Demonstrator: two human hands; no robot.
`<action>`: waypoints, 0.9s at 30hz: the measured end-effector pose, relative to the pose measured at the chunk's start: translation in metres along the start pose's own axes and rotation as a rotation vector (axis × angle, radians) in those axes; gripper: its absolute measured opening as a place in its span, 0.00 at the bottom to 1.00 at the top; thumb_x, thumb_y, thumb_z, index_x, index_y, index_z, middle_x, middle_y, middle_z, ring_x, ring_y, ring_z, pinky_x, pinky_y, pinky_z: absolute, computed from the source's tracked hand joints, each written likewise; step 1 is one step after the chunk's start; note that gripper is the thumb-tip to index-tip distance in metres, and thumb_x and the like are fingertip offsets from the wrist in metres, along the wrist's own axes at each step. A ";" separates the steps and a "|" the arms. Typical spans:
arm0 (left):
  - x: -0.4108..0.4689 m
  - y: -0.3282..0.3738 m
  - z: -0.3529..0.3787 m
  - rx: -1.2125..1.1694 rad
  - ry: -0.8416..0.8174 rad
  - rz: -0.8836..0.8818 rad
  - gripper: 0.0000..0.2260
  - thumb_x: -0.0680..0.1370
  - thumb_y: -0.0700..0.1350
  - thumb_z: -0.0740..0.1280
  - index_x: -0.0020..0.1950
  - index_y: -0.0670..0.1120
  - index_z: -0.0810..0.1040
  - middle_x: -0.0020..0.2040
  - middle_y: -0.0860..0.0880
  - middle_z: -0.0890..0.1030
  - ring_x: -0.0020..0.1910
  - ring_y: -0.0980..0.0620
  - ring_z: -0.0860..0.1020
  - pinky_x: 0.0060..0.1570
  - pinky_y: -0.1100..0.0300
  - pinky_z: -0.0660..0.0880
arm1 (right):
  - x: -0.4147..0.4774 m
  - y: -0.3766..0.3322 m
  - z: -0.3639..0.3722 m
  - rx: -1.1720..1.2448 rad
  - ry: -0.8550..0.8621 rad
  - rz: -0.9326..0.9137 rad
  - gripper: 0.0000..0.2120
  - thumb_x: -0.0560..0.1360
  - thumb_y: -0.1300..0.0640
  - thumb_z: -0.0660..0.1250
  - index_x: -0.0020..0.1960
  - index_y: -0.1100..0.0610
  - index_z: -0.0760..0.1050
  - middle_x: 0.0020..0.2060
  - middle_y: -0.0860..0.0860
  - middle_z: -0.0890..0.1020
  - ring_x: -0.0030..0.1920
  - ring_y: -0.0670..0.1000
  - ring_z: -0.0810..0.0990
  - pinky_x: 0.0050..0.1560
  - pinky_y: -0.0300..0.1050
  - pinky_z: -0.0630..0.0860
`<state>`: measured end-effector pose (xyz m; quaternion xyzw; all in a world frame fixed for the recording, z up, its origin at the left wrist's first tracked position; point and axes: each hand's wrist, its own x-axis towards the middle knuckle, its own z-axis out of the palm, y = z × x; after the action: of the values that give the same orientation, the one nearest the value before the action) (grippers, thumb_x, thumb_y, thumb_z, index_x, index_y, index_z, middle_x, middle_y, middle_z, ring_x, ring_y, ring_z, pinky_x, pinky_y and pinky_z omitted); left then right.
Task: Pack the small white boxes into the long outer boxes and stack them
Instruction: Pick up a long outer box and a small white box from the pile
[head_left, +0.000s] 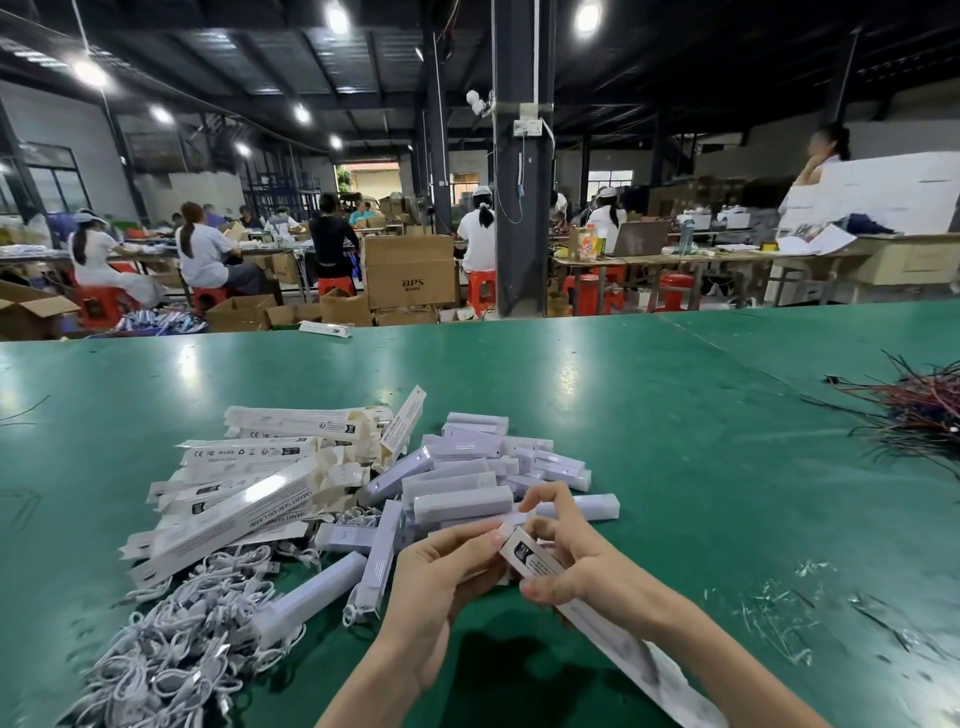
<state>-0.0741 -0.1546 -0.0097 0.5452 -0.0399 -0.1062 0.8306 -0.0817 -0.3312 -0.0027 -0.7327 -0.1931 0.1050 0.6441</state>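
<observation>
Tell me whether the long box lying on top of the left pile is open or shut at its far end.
Open: the long box shows its cream end flaps splayed outward, not tucked in.

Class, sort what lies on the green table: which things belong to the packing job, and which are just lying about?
Job: held outer box, small white boxes, heap of outer boxes.
Lying about: coloured wire bundle, plastic scraps.
</observation>
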 end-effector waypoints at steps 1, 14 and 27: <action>0.000 -0.001 0.000 0.007 -0.003 0.003 0.11 0.65 0.40 0.73 0.46 0.39 0.86 0.48 0.37 0.84 0.45 0.44 0.83 0.46 0.58 0.81 | 0.000 0.000 0.000 -0.007 0.000 -0.002 0.26 0.66 0.66 0.66 0.54 0.41 0.63 0.49 0.54 0.72 0.38 0.43 0.78 0.39 0.39 0.74; -0.001 -0.003 0.002 0.110 0.014 0.139 0.04 0.73 0.34 0.70 0.43 0.38 0.85 0.45 0.37 0.84 0.46 0.40 0.83 0.51 0.53 0.80 | 0.000 -0.001 0.002 -0.078 -0.001 0.004 0.26 0.67 0.61 0.66 0.59 0.40 0.64 0.54 0.57 0.76 0.44 0.44 0.78 0.42 0.39 0.74; 0.000 -0.011 0.008 0.082 0.064 0.172 0.06 0.70 0.36 0.72 0.45 0.40 0.86 0.44 0.38 0.85 0.41 0.45 0.84 0.41 0.60 0.80 | 0.001 -0.005 0.003 -0.024 -0.029 0.072 0.30 0.74 0.57 0.69 0.70 0.39 0.59 0.60 0.56 0.73 0.51 0.51 0.82 0.49 0.44 0.78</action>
<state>-0.0774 -0.1657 -0.0166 0.5764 -0.0643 -0.0156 0.8145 -0.0832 -0.3276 0.0019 -0.7452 -0.1772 0.1366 0.6282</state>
